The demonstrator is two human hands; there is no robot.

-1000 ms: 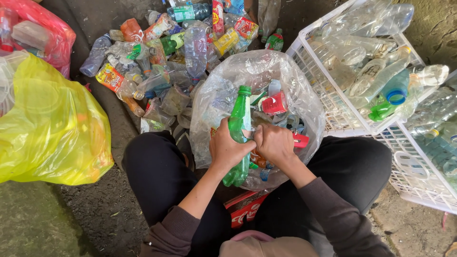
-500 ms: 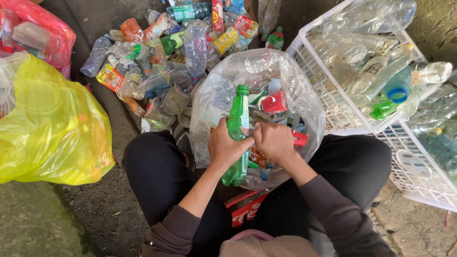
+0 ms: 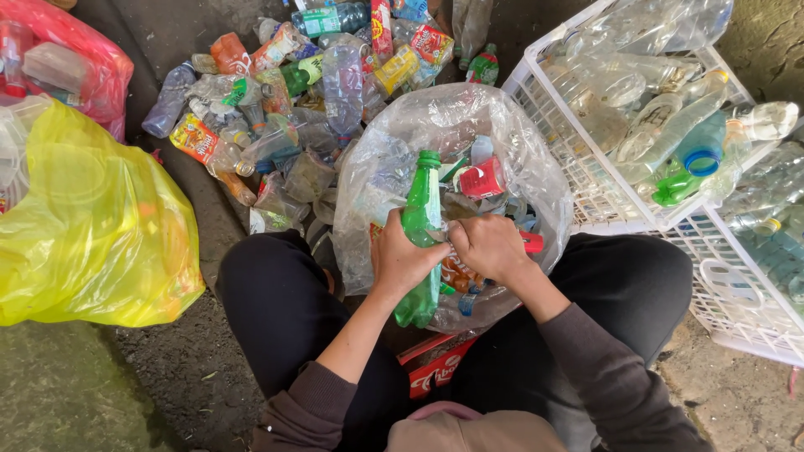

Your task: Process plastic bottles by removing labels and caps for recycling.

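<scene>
Left hand (image 3: 404, 261) grips green bottle (image 3: 421, 219) at mid-body, upright, cap on, over open mouth of clear bag (image 3: 502, 134) between knees. Right hand (image 3: 488, 244) pinches label at bottle's side. Step, by look: label stripping. Next calls for steady hold, firm peel.

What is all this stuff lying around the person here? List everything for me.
green bottle: one, green, held upright over the clear bag
clear bag: one, see-through, full of bottles, between the knees
loose bottles: many, mixed colours, heaped on the ground behind the bag
white baskets: two, white mesh, right side, holding clear bottles
yellow bag: one, yellow, left side
red bag: one, red, top left
red carton: one, red, under the clear bag
left hand: grips the green bottle
right hand: fingers at the bottle's middle
</scene>
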